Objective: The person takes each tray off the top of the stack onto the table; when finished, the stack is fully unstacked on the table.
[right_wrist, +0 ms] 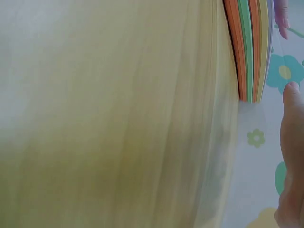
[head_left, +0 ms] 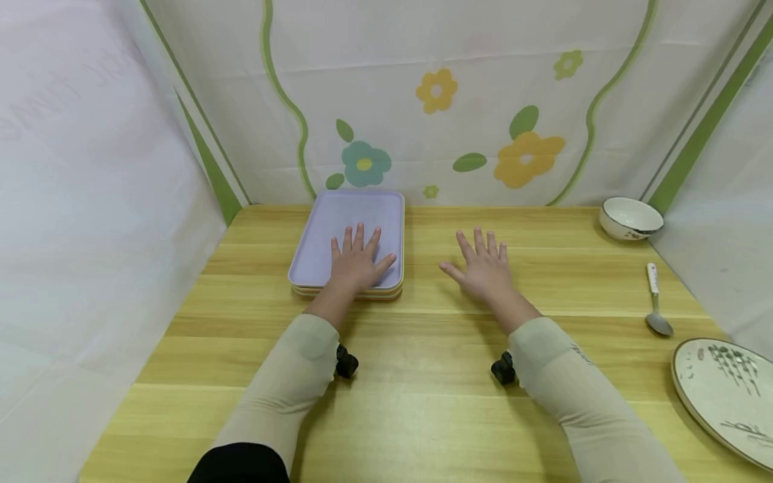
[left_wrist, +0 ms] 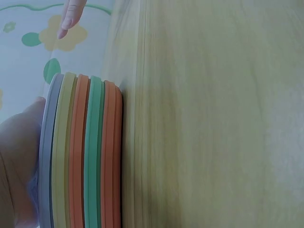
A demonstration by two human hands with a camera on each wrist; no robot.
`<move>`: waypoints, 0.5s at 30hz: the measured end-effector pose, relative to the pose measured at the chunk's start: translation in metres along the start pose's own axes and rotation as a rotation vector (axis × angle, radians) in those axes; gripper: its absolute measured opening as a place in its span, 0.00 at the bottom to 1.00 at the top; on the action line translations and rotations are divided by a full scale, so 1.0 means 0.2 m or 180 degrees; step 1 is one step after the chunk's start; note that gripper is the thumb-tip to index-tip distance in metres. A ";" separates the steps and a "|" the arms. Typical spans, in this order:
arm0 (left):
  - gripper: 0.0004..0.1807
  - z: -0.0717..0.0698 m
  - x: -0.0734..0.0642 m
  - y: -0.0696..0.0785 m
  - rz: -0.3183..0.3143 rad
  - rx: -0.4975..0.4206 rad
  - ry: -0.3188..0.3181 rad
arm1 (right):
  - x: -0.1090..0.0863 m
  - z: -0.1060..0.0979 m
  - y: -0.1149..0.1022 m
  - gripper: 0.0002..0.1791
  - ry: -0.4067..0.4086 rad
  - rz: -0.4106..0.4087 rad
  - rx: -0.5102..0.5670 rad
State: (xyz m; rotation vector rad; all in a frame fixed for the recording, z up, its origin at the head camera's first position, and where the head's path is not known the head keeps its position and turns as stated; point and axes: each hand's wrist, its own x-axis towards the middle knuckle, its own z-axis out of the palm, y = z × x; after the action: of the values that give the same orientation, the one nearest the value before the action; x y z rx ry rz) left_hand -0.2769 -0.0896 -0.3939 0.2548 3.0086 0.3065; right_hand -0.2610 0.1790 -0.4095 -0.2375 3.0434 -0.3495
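A stack of rectangular trays [head_left: 326,215] lies at the back left of the wooden table, a lilac one on top. In the left wrist view the edges of the stack [left_wrist: 76,156] show lilac, yellow, orange and green layers. My left hand [head_left: 355,268] is spread, palm down, over the near right part of the top tray; whether it touches the tray I cannot tell. To the right of the stack, my right hand [head_left: 485,274] is spread above the bare table with nothing in it. Part of the right hand [right_wrist: 293,137] shows in its own wrist view.
At the right side stand a white bowl [head_left: 631,218] near the back, a spoon [head_left: 655,302] with a white handle, and a patterned oval plate [head_left: 718,396] nearer the front. A flowered cloth [head_left: 392,87] hangs behind the table [head_left: 417,416].
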 end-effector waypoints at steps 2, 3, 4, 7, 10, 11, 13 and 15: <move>0.43 0.00 0.00 0.00 -0.0006 0.0005 0.0007 | 0.00 0.00 0.00 0.49 0.0002 0.0002 0.0003; 0.43 0.00 0.00 0.00 -0.0008 -0.0005 0.0015 | 0.00 0.00 0.00 0.49 0.0008 -0.0004 0.0009; 0.43 0.00 0.00 0.00 -0.0017 -0.0010 0.0022 | 0.00 0.00 -0.01 0.49 0.0013 -0.0005 0.0023; 0.44 -0.01 -0.01 -0.03 -0.0039 -0.0095 0.0069 | 0.00 0.00 -0.02 0.50 0.0047 -0.0046 0.0133; 0.44 -0.04 -0.04 -0.10 -0.0045 -0.0313 0.0122 | -0.01 0.01 -0.05 0.51 0.0088 -0.0087 0.0368; 0.44 -0.06 -0.05 -0.14 -0.0046 -0.0406 0.0145 | -0.02 0.02 -0.06 0.51 0.0096 -0.0101 0.0478; 0.44 -0.08 -0.09 -0.21 -0.0036 -0.0603 0.0221 | -0.02 0.03 -0.08 0.52 0.0062 -0.0099 0.0718; 0.44 -0.11 -0.13 -0.31 -0.0025 -0.0833 0.0347 | -0.03 0.05 -0.10 0.54 0.0011 -0.0100 0.1022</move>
State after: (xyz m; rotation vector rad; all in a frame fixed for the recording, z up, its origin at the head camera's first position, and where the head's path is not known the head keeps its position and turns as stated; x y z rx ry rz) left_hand -0.2631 -0.1577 -0.3837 0.2081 3.0276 0.7280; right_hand -0.2519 0.1588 -0.4143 -0.2632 2.9294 -0.8294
